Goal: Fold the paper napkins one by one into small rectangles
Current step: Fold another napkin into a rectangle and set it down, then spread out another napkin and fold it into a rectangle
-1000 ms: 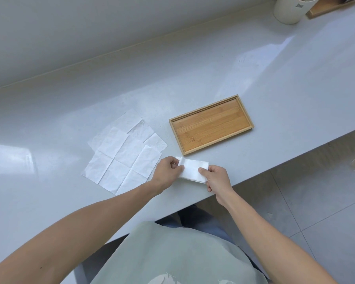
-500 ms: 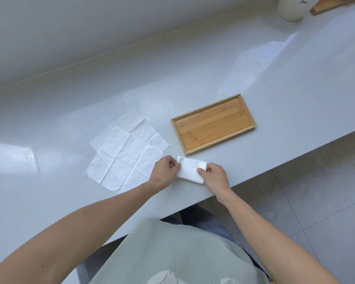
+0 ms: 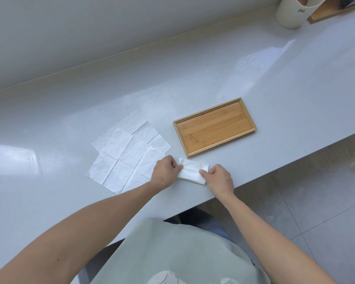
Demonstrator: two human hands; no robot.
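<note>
A white paper napkin folded into a small rectangle (image 3: 192, 170) lies flat on the grey counter near its front edge. My left hand (image 3: 165, 173) pinches its left end with thumb and fingers curled. My right hand (image 3: 218, 178) presses and grips its right end. To the left, a pile of unfolded white napkins (image 3: 123, 152) lies spread flat on the counter, overlapping one another; my left hand covers its near right corner.
An empty bamboo tray (image 3: 214, 126) sits just behind the folded napkin. A white cup (image 3: 292, 11) and a wooden board (image 3: 332, 9) stand at the far right back. The counter's front edge (image 3: 275, 167) runs diagonally; tiled floor lies beyond it.
The folded napkin has been lowered flat onto the counter and both hands have closed in on its ends. The view has shifted slightly.
</note>
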